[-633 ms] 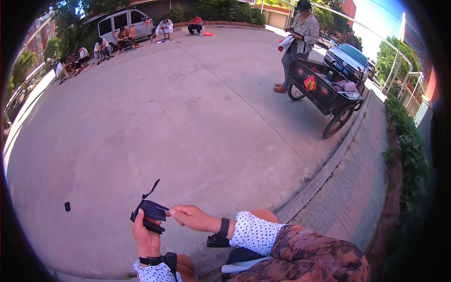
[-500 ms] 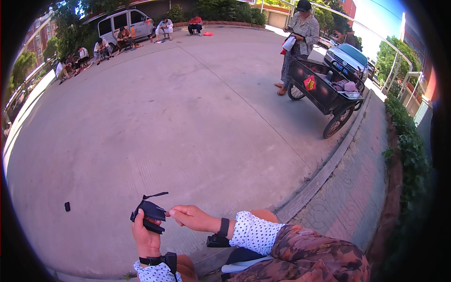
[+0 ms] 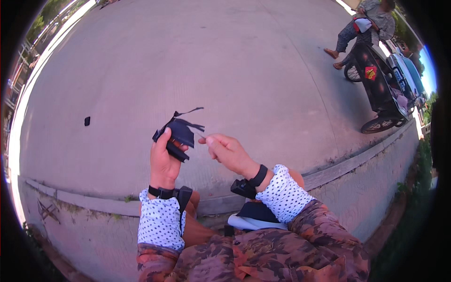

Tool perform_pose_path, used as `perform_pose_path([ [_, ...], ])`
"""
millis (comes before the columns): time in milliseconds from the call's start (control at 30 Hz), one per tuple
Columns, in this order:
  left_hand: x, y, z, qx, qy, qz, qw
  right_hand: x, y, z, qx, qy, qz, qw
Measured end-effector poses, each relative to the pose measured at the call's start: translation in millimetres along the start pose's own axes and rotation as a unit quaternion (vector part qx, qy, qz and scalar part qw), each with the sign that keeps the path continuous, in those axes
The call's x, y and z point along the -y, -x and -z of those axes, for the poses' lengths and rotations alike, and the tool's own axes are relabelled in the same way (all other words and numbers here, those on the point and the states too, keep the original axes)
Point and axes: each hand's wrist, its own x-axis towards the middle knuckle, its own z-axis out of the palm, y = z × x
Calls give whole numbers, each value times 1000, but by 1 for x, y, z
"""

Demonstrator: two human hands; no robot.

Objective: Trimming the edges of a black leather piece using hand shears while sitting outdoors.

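Observation:
My left hand (image 3: pixel 164 157) is closed round a dark navy piece of cloth (image 3: pixel 182 132), folded and stiff-looking. Narrow dark strips stick out from its top and right side, and a thicker dark edge hangs below my fingers. Just to the right, my right hand (image 3: pixel 228 151) is closed, thumb and forefinger pinched together beside the cloth's edge. A thin pale sliver shows between those fingertips and the cloth, too small to name. Both wrists carry black straps with small black boxes, below white dotted cuffs.
A small black object (image 3: pixel 87 121) lies on the concrete ground at the left. The kerb (image 3: pixel 221 205) crosses under my forearms. Far right stands a black cargo tricycle (image 3: pixel 376 84), with a person (image 3: pixel 364 30) beside it and a car (image 3: pixel 408 77) behind. A dark-and-white item (image 3: pixel 256 217) rests by my lap.
My view has tilted down, so the ground and kerb fill more of it. Both hands sit higher in the picture. The right fingertips are slightly farther from the cloth.

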Motion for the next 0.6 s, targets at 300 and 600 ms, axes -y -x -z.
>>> perform_pose_path([
  [300,-7,-1,13,-37,21,-13,999,0,-9,-7,32,-15,-33,999],
  [600,-24,16,2,13,-98,28,995,-5,-20,-22,-54,-30,83,995],
])
